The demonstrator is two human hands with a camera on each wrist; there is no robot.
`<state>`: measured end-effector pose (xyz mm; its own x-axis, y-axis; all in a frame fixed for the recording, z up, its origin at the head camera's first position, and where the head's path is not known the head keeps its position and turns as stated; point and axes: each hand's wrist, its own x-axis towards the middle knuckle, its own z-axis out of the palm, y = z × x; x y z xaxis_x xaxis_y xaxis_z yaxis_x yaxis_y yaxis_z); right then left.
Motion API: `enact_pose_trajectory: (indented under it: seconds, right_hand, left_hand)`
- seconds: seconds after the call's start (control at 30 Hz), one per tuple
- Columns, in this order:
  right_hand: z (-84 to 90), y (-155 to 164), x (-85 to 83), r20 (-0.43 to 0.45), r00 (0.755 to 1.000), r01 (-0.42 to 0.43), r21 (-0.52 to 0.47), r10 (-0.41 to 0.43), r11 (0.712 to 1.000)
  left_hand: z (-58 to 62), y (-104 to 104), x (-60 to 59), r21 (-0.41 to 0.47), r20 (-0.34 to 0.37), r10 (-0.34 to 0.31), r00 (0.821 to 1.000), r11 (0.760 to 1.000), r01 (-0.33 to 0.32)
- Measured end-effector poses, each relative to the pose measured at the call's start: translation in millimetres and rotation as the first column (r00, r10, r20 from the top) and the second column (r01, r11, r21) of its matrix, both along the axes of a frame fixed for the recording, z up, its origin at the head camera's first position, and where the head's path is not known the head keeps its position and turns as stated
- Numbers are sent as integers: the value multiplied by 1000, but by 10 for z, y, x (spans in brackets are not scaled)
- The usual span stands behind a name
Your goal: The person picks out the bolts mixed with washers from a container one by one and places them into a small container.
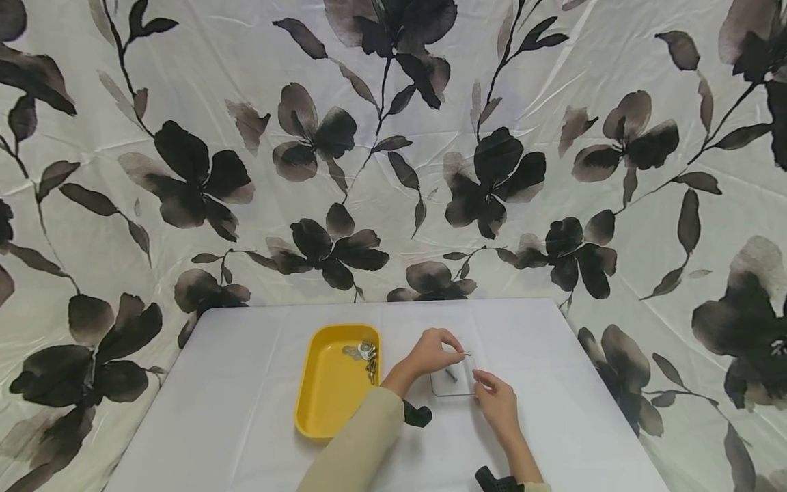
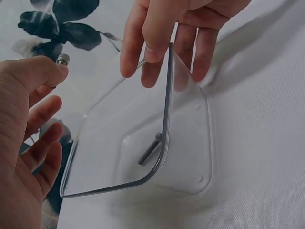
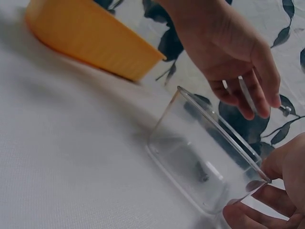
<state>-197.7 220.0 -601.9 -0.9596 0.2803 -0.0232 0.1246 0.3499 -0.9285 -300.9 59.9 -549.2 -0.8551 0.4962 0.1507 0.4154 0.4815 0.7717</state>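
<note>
A small clear plastic container [image 1: 453, 381] stands on the white table, right of a yellow tray [image 1: 332, 400]. One metal screw [image 2: 150, 149] lies on its bottom. My left hand [image 1: 458, 352] hovers just above the container and pinches another small screw [image 1: 466, 353] between thumb and fingertips; its head [image 2: 63, 59] also shows in the left wrist view. My right hand [image 1: 481, 381] pinches the container's near right rim [image 2: 167, 71] with thumb and fingers. In the right wrist view the container [image 3: 205, 157] sits between both hands.
The yellow tray holds several metal screws and washers [image 1: 367, 355] in its far right corner. The white table [image 1: 246, 383] ends at a flower-printed cloth backdrop [image 1: 393, 171] behind and on both sides. Black wrist mounts [image 1: 418, 415] show near the front edge.
</note>
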Motion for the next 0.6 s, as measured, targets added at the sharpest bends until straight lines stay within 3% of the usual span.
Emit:
enact_pose_trajectory:
  seconds: [0.27,0.6]
  right_hand:
    - [2,22,10,-17,1000,0,-6,0,1000]
    - [-37,33,-17,-22,1000,8,-8,-9,1000]
  left_hand:
    - [-30,55,10,1,2,6,1000,1000,-6]
    - [-94,76,54,26,81,25,996,999,-27]
